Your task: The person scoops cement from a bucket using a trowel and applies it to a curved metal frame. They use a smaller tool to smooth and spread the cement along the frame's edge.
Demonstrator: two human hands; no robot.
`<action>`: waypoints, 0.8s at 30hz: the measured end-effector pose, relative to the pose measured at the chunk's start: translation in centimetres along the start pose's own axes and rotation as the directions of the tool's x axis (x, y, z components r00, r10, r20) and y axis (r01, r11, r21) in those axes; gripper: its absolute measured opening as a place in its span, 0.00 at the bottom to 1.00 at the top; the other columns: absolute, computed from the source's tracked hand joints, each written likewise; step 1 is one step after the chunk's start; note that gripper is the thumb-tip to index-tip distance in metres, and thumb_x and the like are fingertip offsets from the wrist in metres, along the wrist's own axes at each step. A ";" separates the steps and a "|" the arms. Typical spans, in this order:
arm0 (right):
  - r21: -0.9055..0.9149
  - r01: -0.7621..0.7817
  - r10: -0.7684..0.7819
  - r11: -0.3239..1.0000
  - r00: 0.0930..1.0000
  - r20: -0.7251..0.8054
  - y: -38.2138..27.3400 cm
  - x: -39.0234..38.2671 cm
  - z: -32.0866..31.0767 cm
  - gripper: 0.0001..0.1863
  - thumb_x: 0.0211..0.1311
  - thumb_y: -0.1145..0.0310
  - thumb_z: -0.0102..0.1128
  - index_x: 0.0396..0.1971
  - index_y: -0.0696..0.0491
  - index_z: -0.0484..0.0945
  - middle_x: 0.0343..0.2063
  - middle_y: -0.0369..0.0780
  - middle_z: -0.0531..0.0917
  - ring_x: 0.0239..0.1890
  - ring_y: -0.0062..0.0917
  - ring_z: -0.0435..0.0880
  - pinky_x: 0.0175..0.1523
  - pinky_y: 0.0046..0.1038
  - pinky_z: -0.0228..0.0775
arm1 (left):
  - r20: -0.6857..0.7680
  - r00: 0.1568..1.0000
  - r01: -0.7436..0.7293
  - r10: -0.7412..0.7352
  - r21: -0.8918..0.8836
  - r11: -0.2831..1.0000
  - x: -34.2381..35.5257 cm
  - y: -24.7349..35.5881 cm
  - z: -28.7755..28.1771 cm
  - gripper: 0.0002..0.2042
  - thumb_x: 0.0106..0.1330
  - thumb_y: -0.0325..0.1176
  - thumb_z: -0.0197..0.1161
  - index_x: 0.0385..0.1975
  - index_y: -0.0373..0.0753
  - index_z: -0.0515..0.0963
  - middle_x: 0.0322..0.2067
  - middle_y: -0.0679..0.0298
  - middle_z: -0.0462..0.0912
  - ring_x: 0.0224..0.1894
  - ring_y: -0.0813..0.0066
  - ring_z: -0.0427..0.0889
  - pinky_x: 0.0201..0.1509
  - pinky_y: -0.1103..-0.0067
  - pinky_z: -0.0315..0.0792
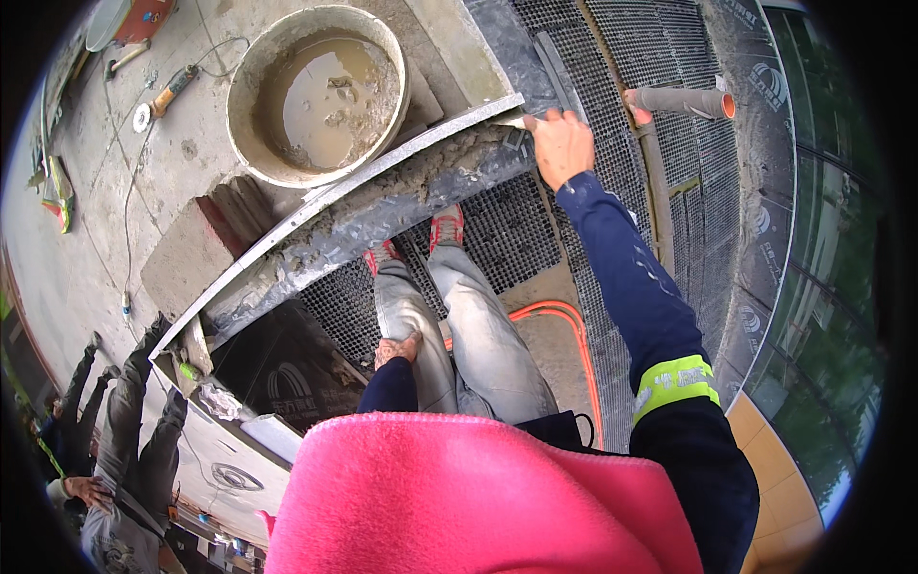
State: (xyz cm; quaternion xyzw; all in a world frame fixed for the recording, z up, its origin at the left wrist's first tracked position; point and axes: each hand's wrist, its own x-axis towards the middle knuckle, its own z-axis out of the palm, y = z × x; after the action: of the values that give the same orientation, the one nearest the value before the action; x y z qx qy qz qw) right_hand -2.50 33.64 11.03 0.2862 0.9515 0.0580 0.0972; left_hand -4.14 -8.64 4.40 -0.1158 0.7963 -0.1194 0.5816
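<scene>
A small pale-ended tool (513, 122) is gripped in the closed fingers of the right hand (562, 148) — its kind cannot be told — beside the right end of the stone curb (435, 139). The left hand (398, 349) is rested on grey trousers (492, 335), its finger state unclear. Beyond the curb's far edge, a bucket (256, 96) of muddy water is seen.

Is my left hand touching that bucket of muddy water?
No, your left hand is at your left leg, apart from the bucket.
</scene>
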 end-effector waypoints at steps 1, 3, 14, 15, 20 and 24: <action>-0.017 -0.004 0.006 1.000 0.996 0.092 0.5 0.7 2.3 0.09 0.63 0.68 0.51 0.34 0.50 0.82 0.30 0.43 0.84 0.38 0.37 0.84 0.37 0.37 0.78 | 0.009 1.000 -0.024 0.024 0.006 1.000 -0.2 0.6 0.2 0.43 0.47 0.63 0.66 0.54 0.31 0.74 0.54 0.45 0.76 0.59 0.54 0.75 0.63 0.67 0.68; 0.135 -0.057 0.007 0.989 0.939 0.344 0.7 1.4 3.4 0.12 0.66 0.64 0.49 0.36 0.52 0.81 0.32 0.49 0.85 0.41 0.40 0.85 0.39 0.40 0.79 | 0.001 0.999 -0.039 0.039 -0.002 0.999 1.0 0.1 0.8 0.44 0.47 0.64 0.66 0.54 0.29 0.73 0.55 0.45 0.75 0.59 0.54 0.74 0.64 0.68 0.67; 0.330 -0.298 0.209 0.895 0.937 0.279 -2.6 -0.8 3.2 0.11 0.60 0.60 0.59 0.33 0.52 0.84 0.27 0.51 0.83 0.32 0.47 0.83 0.39 0.44 0.76 | 0.004 1.000 0.007 -0.007 -0.025 1.000 0.7 0.1 0.9 0.42 0.47 0.63 0.67 0.52 0.30 0.75 0.53 0.45 0.77 0.57 0.53 0.77 0.62 0.67 0.69; 0.339 -0.308 0.223 0.889 0.937 0.267 -2.1 -0.4 2.7 0.11 0.59 0.61 0.60 0.33 0.52 0.84 0.27 0.50 0.84 0.33 0.47 0.84 0.40 0.44 0.77 | 0.000 1.000 0.001 -0.001 -0.039 0.999 0.9 0.1 1.2 0.42 0.47 0.63 0.67 0.52 0.30 0.75 0.53 0.45 0.77 0.57 0.53 0.77 0.61 0.67 0.70; 0.306 -0.378 0.298 0.874 0.913 0.278 -1.4 1.7 0.5 0.10 0.57 0.63 0.59 0.29 0.54 0.83 0.31 0.51 0.84 0.36 0.47 0.85 0.42 0.43 0.77 | -0.032 0.999 0.030 -0.030 0.014 0.999 -0.4 0.6 0.3 0.41 0.47 0.63 0.67 0.50 0.30 0.77 0.51 0.45 0.79 0.55 0.53 0.78 0.60 0.67 0.70; 0.306 -0.355 0.281 0.883 0.924 0.260 -0.3 3.3 3.0 0.10 0.58 0.63 0.58 0.29 0.54 0.83 0.32 0.51 0.84 0.37 0.47 0.85 0.43 0.43 0.77 | 0.014 1.000 -0.006 0.006 -0.003 1.000 -0.5 1.0 -0.1 0.41 0.48 0.63 0.67 0.51 0.30 0.76 0.52 0.45 0.78 0.56 0.53 0.78 0.60 0.67 0.71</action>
State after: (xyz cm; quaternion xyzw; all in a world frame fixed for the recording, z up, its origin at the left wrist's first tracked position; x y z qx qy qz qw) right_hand -4.72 35.35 7.55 0.4562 0.8708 -0.1258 0.1330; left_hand -4.13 -7.50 4.50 -0.1152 0.7928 -0.1156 0.5872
